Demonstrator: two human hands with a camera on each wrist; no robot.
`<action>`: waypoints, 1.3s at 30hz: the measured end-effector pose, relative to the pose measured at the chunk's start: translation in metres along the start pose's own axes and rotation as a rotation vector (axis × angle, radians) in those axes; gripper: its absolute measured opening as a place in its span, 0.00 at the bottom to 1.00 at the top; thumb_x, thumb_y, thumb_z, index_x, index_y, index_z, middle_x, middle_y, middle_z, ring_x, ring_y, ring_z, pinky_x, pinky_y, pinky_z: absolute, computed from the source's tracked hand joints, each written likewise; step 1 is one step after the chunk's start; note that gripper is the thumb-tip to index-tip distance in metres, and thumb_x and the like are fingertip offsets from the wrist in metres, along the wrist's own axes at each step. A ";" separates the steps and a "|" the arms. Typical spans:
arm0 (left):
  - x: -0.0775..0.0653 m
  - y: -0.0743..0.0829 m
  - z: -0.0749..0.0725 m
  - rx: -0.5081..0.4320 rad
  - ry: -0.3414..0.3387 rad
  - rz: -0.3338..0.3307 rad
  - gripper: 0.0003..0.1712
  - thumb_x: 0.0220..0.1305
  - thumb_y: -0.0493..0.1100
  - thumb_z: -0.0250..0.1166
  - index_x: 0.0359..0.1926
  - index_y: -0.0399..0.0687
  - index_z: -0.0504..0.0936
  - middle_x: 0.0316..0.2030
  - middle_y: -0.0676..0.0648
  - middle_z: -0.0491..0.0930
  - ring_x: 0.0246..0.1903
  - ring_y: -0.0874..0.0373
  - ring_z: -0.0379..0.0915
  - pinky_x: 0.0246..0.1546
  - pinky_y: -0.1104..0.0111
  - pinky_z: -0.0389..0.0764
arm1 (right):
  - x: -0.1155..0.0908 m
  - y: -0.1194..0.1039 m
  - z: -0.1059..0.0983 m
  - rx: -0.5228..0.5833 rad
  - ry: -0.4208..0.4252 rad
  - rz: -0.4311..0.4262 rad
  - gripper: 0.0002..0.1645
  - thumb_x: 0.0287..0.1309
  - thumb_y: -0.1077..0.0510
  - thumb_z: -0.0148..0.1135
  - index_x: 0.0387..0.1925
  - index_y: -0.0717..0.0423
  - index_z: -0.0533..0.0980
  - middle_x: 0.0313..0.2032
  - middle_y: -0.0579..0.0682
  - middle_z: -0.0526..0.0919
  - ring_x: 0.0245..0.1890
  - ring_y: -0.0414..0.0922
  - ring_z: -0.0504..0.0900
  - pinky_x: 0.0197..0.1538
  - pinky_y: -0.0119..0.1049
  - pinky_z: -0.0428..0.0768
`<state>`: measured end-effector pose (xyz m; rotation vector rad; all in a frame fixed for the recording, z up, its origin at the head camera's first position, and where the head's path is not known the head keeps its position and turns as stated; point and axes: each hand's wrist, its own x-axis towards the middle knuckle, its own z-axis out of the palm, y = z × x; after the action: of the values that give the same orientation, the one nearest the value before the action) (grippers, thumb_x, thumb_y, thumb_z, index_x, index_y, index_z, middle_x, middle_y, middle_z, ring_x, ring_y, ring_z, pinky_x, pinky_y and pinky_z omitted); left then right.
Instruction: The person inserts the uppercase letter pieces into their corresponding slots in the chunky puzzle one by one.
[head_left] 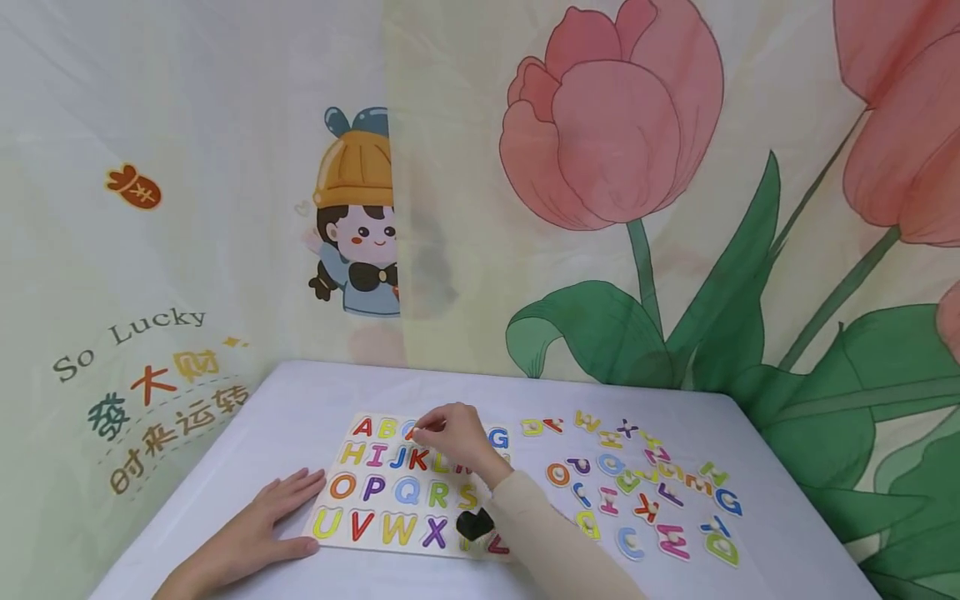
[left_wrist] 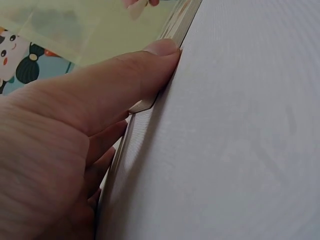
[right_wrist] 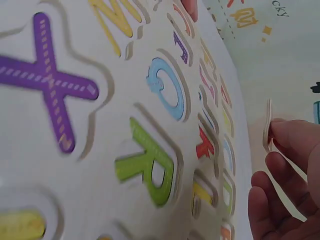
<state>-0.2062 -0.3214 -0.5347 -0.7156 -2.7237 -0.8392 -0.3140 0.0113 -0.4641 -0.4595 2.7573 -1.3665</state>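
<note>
The pale alphabet puzzle board [head_left: 348, 479], printed with coloured letters in rows, lies on the table. My right hand [head_left: 459, 437] is above its top row, pinching a thin letter piece [right_wrist: 268, 125] between thumb and finger. In the right wrist view the piece shows only its pale edge; in the head view a bit of red shows by the fingertips, too small to tell the letter surely. With fingers extended, my left hand [head_left: 273, 517] rests at the board's left edge, and its thumb [left_wrist: 162, 50] touches that edge. The right hand and sleeve hide some letters.
Loose letter pieces lie scattered right of the board, among them an orange O [head_left: 558, 475], a light blue C [head_left: 629, 543] and a blue G [head_left: 727, 502]. A dark heart-shaped thing [head_left: 475, 525] shows beside the right sleeve. A printed curtain [head_left: 450, 208] hangs behind the white table [head_left: 300, 392].
</note>
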 end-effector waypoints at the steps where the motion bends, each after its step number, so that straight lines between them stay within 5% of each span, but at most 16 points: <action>1: -0.001 0.000 -0.001 0.001 -0.004 -0.014 0.49 0.56 0.64 0.79 0.73 0.48 0.77 0.72 0.41 0.76 0.71 0.94 0.35 0.69 0.93 0.31 | 0.004 -0.005 0.007 0.012 -0.007 0.013 0.06 0.65 0.48 0.75 0.40 0.42 0.91 0.35 0.35 0.85 0.38 0.36 0.79 0.43 0.33 0.80; 8: -0.007 -0.001 -0.001 0.026 0.003 0.011 0.49 0.54 0.64 0.80 0.71 0.44 0.79 0.70 0.38 0.77 0.71 0.95 0.33 0.69 0.93 0.29 | 0.024 -0.023 0.053 0.100 -0.002 0.059 0.04 0.63 0.50 0.77 0.38 0.43 0.91 0.31 0.35 0.83 0.36 0.36 0.77 0.38 0.30 0.78; 16: -0.008 -0.004 0.004 0.026 -0.033 -0.041 0.49 0.55 0.66 0.78 0.72 0.47 0.78 0.71 0.40 0.76 0.68 0.98 0.29 0.66 0.94 0.27 | 0.035 -0.023 0.086 0.009 0.040 0.090 0.01 0.61 0.50 0.78 0.34 0.40 0.90 0.26 0.34 0.79 0.30 0.34 0.74 0.32 0.29 0.74; 30: 0.004 -0.005 0.007 0.055 0.029 0.114 0.47 0.55 0.62 0.81 0.70 0.43 0.79 0.69 0.39 0.78 0.74 0.91 0.35 0.71 0.90 0.31 | 0.040 -0.021 0.095 -0.064 0.162 0.167 0.02 0.58 0.49 0.79 0.33 0.37 0.91 0.23 0.31 0.77 0.27 0.34 0.72 0.36 0.33 0.71; 39: 0.004 -0.008 0.004 0.065 0.029 0.090 0.47 0.53 0.61 0.81 0.70 0.43 0.80 0.69 0.40 0.79 0.73 0.93 0.33 0.70 0.92 0.29 | 0.044 -0.027 0.107 -0.038 0.250 0.204 0.03 0.58 0.48 0.79 0.30 0.37 0.89 0.20 0.32 0.76 0.27 0.34 0.71 0.38 0.35 0.72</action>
<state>-0.2141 -0.3229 -0.5407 -0.7995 -2.6581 -0.7312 -0.3326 -0.0993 -0.5045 -0.0041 2.9267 -1.4106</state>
